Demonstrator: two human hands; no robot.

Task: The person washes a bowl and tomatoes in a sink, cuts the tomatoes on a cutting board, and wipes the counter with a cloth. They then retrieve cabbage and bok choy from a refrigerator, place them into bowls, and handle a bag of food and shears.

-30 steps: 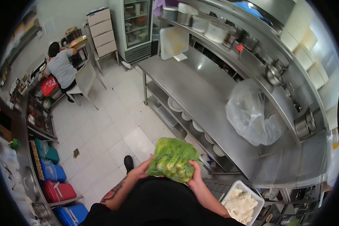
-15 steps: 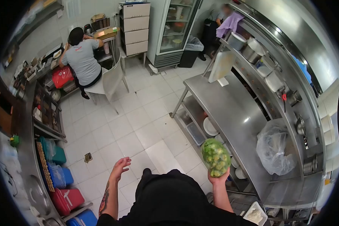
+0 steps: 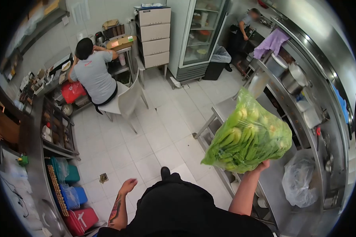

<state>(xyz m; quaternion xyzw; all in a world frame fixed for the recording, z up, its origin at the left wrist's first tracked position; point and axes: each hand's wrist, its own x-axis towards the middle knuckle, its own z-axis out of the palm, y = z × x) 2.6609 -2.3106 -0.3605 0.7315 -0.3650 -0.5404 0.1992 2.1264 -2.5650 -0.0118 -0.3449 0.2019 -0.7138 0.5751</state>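
Observation:
A big clear plastic bag of green leafy vegetables (image 3: 249,136) is raised in front of me on the right. My right hand (image 3: 262,166) grips it at its lower right edge, the fingers partly hidden by the bag. Behind the bag lies the steel table (image 3: 279,179), which it partly covers. On that table rests a crumpled clear plastic bag (image 3: 300,179). My left hand (image 3: 129,185) hangs over the tiled floor, away from any object; its fingers are bunched and too small to make out clearly.
A person in a grey shirt (image 3: 93,71) sits on a white chair (image 3: 126,102) at the left counter. Another person (image 3: 241,31) stands at the back right. A glass-door fridge (image 3: 199,33), a black bin (image 3: 215,70) and coloured tubs (image 3: 81,221) are around.
The bag of vegetables has been lifted up and towards the camera by my right hand and looks much larger. My left hand is slightly lower. The view has shifted, showing more of the standing person.

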